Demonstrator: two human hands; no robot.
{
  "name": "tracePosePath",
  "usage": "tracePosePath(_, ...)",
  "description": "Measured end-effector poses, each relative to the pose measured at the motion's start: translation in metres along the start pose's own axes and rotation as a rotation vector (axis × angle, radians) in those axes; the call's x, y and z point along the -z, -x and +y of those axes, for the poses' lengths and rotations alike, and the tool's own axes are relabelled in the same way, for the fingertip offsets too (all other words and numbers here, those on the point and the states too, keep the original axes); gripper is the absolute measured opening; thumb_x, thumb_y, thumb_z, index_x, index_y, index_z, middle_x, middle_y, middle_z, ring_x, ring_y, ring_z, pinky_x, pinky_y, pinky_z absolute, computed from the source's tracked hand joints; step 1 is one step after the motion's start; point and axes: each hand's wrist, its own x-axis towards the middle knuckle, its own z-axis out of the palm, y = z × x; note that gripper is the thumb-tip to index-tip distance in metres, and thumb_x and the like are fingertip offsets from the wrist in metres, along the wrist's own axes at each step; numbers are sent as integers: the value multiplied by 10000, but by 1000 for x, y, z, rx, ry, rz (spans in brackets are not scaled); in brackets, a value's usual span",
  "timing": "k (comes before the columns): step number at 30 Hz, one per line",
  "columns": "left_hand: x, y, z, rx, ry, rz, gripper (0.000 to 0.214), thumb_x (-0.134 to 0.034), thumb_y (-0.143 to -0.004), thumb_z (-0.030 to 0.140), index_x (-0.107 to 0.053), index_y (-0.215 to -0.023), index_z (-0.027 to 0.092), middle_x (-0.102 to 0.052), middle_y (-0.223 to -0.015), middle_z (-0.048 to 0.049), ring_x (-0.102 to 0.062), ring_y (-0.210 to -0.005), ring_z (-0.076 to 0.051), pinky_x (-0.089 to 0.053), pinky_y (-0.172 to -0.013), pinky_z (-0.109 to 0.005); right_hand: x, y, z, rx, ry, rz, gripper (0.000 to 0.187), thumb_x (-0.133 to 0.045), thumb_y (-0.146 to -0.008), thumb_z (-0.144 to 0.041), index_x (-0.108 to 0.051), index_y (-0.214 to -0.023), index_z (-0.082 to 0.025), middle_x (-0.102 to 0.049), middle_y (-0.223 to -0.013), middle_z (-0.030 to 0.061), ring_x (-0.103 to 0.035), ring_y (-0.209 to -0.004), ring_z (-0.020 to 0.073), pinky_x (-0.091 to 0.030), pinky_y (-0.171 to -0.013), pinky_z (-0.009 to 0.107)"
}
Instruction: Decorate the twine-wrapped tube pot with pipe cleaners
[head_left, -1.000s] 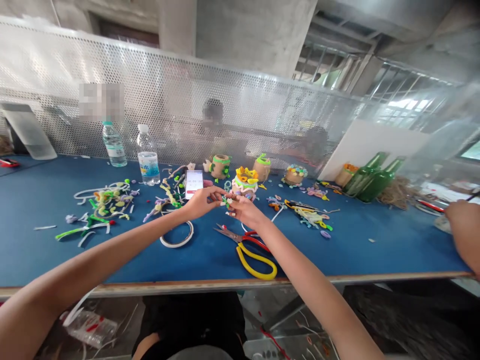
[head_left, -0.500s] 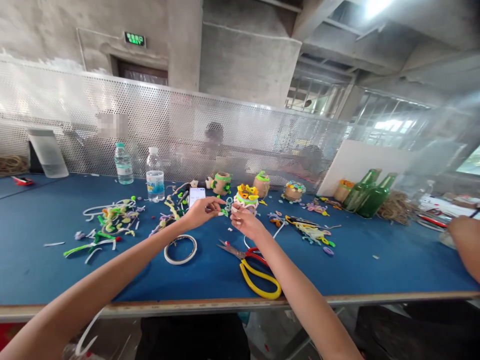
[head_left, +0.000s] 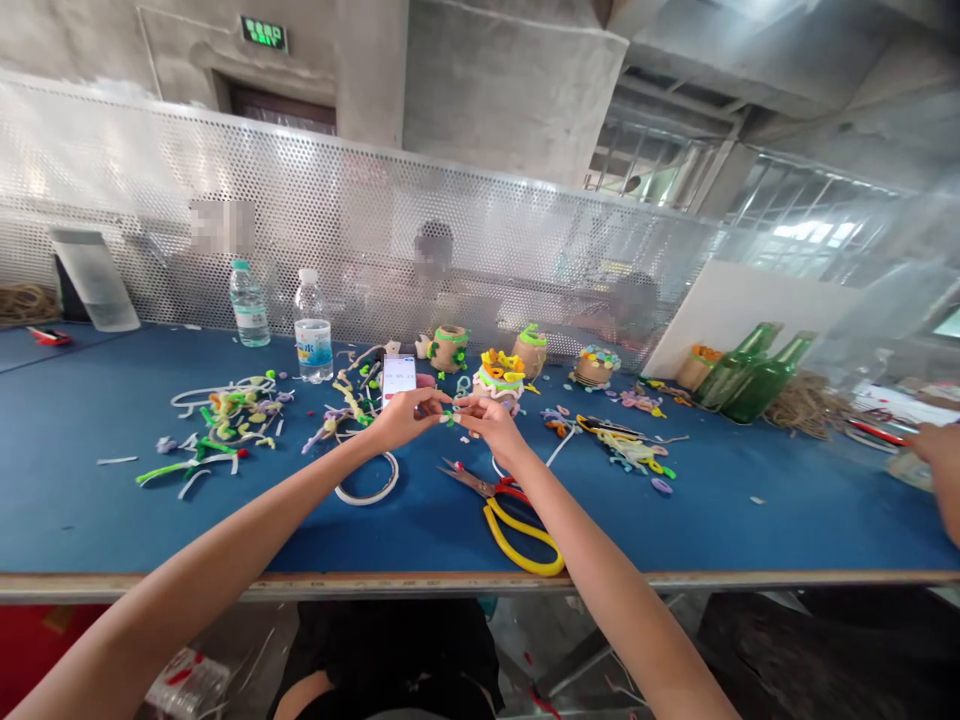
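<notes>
My left hand and my right hand meet over the middle of the table, fingertips pinched close together. Something small and greenish shows at the fingertips, too small to name. Just behind my right hand stands a small jar with a white and green rim and yellow-orange fuzzy pieces on top. A phone with a lit screen is propped behind my left hand. Below the hands, scissors with yellow and red handles lie partly under my right forearm. A roll of white tape lies beside my left forearm.
Pipe-cleaner pieces are heaped at left, with more pieces at right. Two water bottles, twine-wrapped jars and green glass bottles stand toward the perforated metal screen. Another person's hand is at far right.
My hands have come together, fingertips now meeting where a gap was before. The view has tilted down slightly. The other person's hand at far right has shifted.
</notes>
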Motion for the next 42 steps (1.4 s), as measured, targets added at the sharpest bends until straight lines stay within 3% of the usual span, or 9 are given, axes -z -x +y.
tracePosePath(4, -4, 3, -1, 15, -16, 14, 226, -597, -745, 176, -651, -964, 166, -660, -765, -19, -624, -684, -134, -502, -607, -217, -1, 1, 2, 72, 125, 28, 353, -758, -573, -320, -623, -860, -165, -618, -661, -15, -499, -551, 106, -353, -495, 225)
tracePosePath(11, -8, 5, -3, 22, -39, 11, 196, -600, -743, 129, -641, -932, 163, -655, -758, -13, -627, -686, -132, -505, -620, -221, -4, 5, -1, 123, 281, 58, 317, -691, -592, -247, -632, -892, -165, -632, -593, -19, -526, -518, 132, -409, -528, 263)
tracePosePath(23, -3, 8, -5, 20, -69, 33, 207, -602, -750, 146, -677, -939, 185, -638, -795, -13, -603, -697, -133, -509, -669, -252, 2, 3, -1, 141, 328, 123, 282, -528, -701, -282, -631, -932, -157, -728, -765, 74, -623, -558, 169, -474, -485, 268)
tracePosePath(26, -3, 9, -6, 51, -41, 55, 228, -569, -771, 142, -688, -958, 194, -620, -825, -18, -599, -678, -129, -512, -698, -280, 8, 5, -7, 162, 344, 160, 249, -578, -689, -295, -650, -887, -162, -722, -709, 66, -624, -536, 179, -471, -467, 272)
tracePosePath(30, -10, 7, -8, 120, 67, 86, 208, -533, -799, 161, -661, -962, 164, -622, -775, -15, -618, -640, -129, -529, -645, -269, 27, 6, -23, 275, 363, 359, 247, -662, -677, -350, -651, -855, -179, -688, -667, 42, -638, -606, 202, -494, -555, 304)
tracePosePath(35, -34, -8, -10, 202, 214, 122, 148, -619, -746, 187, -652, -885, 148, -653, -733, -22, -647, -653, -147, -538, -568, -240, 70, -13, -33, 367, 337, 678, 277, -506, -790, -422, -597, -862, -170, -658, -727, 59, -623, -717, 219, -496, -633, 337)
tracePosePath(38, -54, -21, -10, 249, 283, 162, 148, -655, -721, 184, -651, -862, 139, -676, -746, -34, -652, -660, -148, -544, -564, -243, 92, -31, -24, 318, 318, 706, 268, -513, -737, -364, -599, -890, -162, -654, -750, 61, -613, -747, 226, -495, -615, 332)
tracePosePath(42, -74, -34, -11, 315, 340, 228, 121, -671, -684, 137, -654, -804, 131, -679, -702, -32, -649, -641, -150, -540, -568, -249, 104, -42, -2, 252, 311, 603, 293, -549, -660, -303, -612, -911, -166, -668, -832, 62, -617, -833, 235, -509, -711, 363)
